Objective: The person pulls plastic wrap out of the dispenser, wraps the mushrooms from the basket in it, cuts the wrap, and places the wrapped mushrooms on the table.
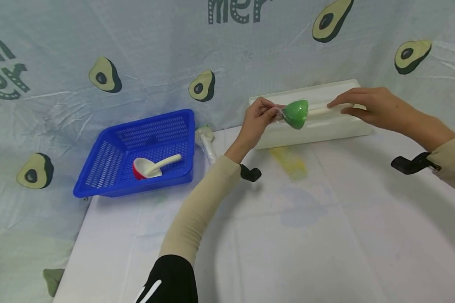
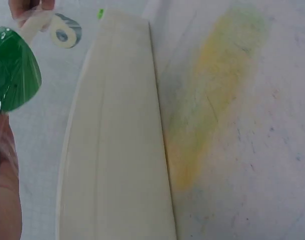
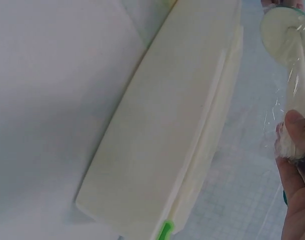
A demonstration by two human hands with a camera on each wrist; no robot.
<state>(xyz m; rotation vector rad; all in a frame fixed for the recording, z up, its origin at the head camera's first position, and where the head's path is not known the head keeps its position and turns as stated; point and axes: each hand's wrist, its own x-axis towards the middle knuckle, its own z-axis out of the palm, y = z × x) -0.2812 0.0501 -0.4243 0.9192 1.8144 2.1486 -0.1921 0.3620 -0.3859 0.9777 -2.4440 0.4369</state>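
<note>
A ladle with a green-backed, pale-fronted bowl (image 1: 296, 114) and a white handle (image 3: 296, 82) is held level over a long white box (image 1: 311, 136). Clear plastic film (image 3: 275, 117) covers the bowl and handle, bunching near the handle's end. At the bowl side, my left hand (image 1: 255, 120) pinches the gathered film between thumb and fingers. My right hand (image 1: 386, 108) grips the handle's far end, its thumb on top in the right wrist view. The handle end has a ring-shaped hole, visible in the left wrist view.
To the left, a blue basket (image 1: 191, 145) contains a red-and-white ladle (image 1: 151, 167). Another film-wrapped ladle (image 1: 208, 145) lies beside it. The box has a bright green piece (image 3: 165, 230) at one end. Behind the table hangs an avocado-print cloth (image 1: 148, 54).
</note>
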